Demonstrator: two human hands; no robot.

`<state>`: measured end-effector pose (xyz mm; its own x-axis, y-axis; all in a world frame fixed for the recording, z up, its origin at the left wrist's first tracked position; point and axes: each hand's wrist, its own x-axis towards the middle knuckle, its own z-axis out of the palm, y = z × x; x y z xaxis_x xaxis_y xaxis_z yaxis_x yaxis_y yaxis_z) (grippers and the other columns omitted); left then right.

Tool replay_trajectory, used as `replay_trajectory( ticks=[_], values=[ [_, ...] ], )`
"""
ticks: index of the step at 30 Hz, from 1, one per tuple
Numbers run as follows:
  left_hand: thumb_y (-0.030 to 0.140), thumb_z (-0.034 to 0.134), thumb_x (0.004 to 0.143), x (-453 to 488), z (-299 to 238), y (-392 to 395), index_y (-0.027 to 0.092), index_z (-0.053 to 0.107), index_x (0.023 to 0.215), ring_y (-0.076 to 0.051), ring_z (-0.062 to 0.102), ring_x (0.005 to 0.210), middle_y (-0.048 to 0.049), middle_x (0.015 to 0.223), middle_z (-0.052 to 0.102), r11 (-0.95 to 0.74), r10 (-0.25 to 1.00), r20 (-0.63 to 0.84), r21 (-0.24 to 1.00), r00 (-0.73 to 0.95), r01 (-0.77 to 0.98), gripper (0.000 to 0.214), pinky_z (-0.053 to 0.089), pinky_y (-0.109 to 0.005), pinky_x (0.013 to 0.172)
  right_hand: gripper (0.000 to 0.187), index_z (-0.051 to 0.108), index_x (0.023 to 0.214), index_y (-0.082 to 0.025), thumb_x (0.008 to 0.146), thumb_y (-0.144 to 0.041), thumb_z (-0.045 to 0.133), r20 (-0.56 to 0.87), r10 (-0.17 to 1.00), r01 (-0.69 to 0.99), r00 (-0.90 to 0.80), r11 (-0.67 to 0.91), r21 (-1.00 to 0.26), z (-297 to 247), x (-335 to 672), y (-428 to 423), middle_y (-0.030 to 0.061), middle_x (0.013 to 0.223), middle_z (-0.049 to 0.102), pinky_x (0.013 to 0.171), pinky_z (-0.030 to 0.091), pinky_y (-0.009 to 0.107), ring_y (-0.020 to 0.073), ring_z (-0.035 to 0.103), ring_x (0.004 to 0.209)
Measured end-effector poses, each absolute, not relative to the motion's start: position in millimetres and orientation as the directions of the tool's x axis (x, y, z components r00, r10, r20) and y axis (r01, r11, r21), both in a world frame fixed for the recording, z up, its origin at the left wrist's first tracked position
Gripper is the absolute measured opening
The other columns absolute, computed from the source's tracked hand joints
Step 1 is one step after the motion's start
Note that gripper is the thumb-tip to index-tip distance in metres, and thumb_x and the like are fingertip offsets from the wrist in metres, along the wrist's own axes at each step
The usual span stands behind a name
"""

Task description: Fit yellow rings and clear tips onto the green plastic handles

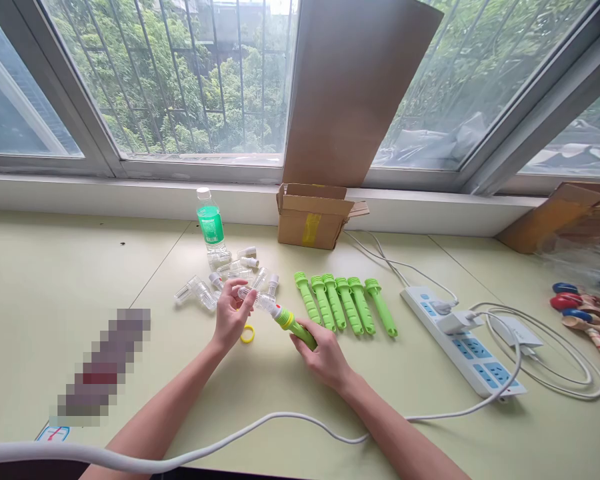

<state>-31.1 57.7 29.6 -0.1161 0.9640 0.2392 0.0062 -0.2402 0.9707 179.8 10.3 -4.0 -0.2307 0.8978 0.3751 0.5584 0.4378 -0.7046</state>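
My right hand (323,350) is closed round a green ribbed handle (300,330) with a yellow ring near its top. Joined to or touching that handle is a clear plastic tube piece (264,301) with a white collar and a red dot. The fingers of my left hand (234,313) are closed on the clear tube's far end. Just below the left fingers lies a loose yellow ring (247,334). Several more clear tube pieces (203,293) with white or grey ends are heaped beyond my left hand. Several green handles (350,305) lie in a row beyond my right hand.
A water bottle (210,223) stands behind the clear pieces. An opened cardboard box (307,223) sits by the window. To the right are a power strip (460,343), a white adapter (517,333) and wooden toys (587,310). A white cable (270,419) crosses the table's front.
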Motion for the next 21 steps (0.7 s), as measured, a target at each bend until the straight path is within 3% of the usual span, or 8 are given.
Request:
replay_trajectory(
  ticks=[15, 21],
  values=[
    [0.040, 0.065, 0.077, -30.8, 29.2, 57.4, 0.020, 0.050, 0.098, -0.010, 0.056, 0.051, 0.0039, 0.066, 0.056, -0.227, 0.969, 0.223, 0.974, -0.105, -0.024, 0.033, 0.047, -0.021, 0.050, 0.027, 0.059, 0.109, -0.020, 0.083, -0.022, 0.054, 0.367, 0.900, 0.557, -0.236, 0.435, -0.707, -5.7, 180.2, 11.2, 0.0047, 0.088, 0.068, 0.062, 0.048, 0.028, 0.0182, 0.062, 0.070],
    [0.039, 0.065, 0.078, -25.0, 23.9, 53.9, 0.019, 0.052, 0.095, -0.010, 0.056, 0.053, 0.0034, 0.065, 0.056, -0.219, 0.974, 0.217, 0.975, 0.069, 0.019, 0.029, 0.046, -0.021, 0.050, 0.028, 0.060, 0.111, -0.021, 0.083, -0.022, 0.055, 0.342, 0.906, 0.563, -0.247, 0.422, -0.711, -5.5, 180.0, 10.6, 0.0047, 0.092, 0.068, 0.067, 0.049, 0.029, 0.0190, 0.063, 0.073]
  ],
)
